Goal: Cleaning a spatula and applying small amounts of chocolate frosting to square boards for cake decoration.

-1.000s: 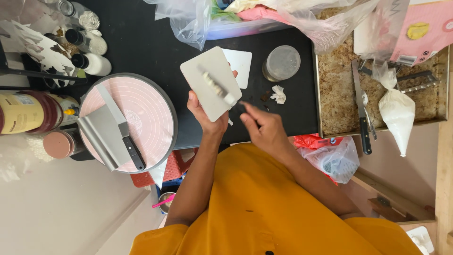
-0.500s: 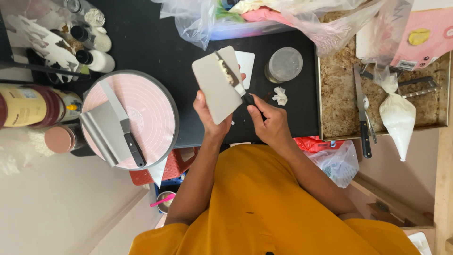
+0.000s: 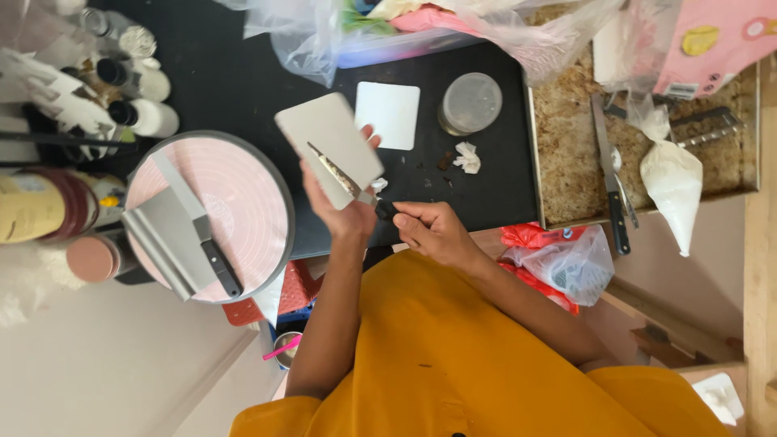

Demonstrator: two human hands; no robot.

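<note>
Above the black desk, the left hand grips a white board while the right hand clasps a spatula, best kept flat.

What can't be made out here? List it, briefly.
- Left hand: head view, fingers mostly hidden behind the board.
- Spatula in the right hand: blade blurred, any coating unclear.
- Tub: contents covered by plastic bags.
- Jar: blurred, cut off by the left edge.
</note>
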